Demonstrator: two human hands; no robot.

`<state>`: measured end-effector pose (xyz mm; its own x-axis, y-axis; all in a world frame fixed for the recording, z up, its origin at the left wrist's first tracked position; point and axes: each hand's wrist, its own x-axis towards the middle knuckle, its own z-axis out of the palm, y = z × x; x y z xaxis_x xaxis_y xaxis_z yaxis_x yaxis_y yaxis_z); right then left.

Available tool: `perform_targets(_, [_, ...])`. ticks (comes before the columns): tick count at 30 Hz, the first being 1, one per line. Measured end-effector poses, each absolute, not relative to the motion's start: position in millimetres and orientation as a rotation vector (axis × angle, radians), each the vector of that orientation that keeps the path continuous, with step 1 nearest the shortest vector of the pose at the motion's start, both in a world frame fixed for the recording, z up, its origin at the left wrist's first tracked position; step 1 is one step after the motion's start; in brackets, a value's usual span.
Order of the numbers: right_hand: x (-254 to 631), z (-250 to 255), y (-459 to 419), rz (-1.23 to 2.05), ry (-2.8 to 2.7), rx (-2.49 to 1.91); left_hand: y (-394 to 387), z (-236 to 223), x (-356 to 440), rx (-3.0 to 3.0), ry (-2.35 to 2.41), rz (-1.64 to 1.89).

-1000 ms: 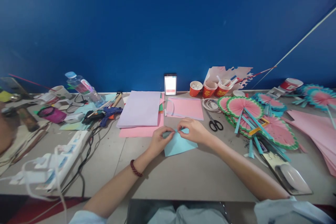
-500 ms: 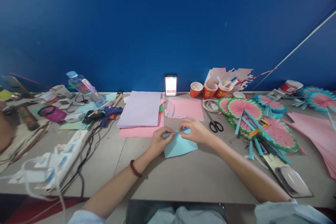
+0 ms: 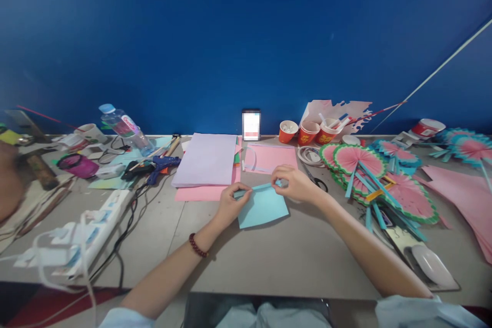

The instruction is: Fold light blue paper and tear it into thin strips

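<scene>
A sheet of light blue paper [image 3: 263,208] is held over the grey table by its far edge, where a narrow strip looks folded over. My left hand [image 3: 232,204] pinches the left end of that edge between thumb and fingers. At the right end, my right hand [image 3: 294,183] pinches the same edge. The paper's near side hangs toward me, slightly curved. Black-handled scissors [image 3: 320,183] lie just beyond my right hand, partly hidden by it. Left of the paper, a stack of pale purple paper [image 3: 207,159] rests on pink sheets [image 3: 202,194].
Red paper cups [image 3: 307,133] stand along the blue wall, beside a phone [image 3: 251,125]. Watermelon-patterned paper fans [image 3: 359,159] and a white mouse [image 3: 432,265] lie at right. At left are a glue gun [image 3: 159,166], a bottle [image 3: 125,128], a power strip [image 3: 94,233] and another person's blurred hand [image 3: 9,182].
My right hand has slid right along the paper's far edge, away from my left hand, and now covers part of the scissors. My left hand has shifted slightly left.
</scene>
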<state>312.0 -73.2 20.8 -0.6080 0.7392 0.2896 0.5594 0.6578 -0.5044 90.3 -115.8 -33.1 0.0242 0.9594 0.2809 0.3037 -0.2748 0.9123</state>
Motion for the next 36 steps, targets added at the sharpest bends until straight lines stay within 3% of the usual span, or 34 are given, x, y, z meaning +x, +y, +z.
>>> perform_targets(14, [343.4,23.3,-57.0,0.358,-2.422,-1.169,-113.0,-34.1,87.2,1.626,1.351,1.297])
perform_targets(23, [318.6,29.8,-72.9,0.602,-2.369,-0.908,-113.1,-32.8,90.0,1.61,1.26,1.274])
perform_targets(36, [301.5,10.1,-75.9,0.494,-2.465,-0.912,-110.3,-37.9,90.2,1.874,1.221,1.351])
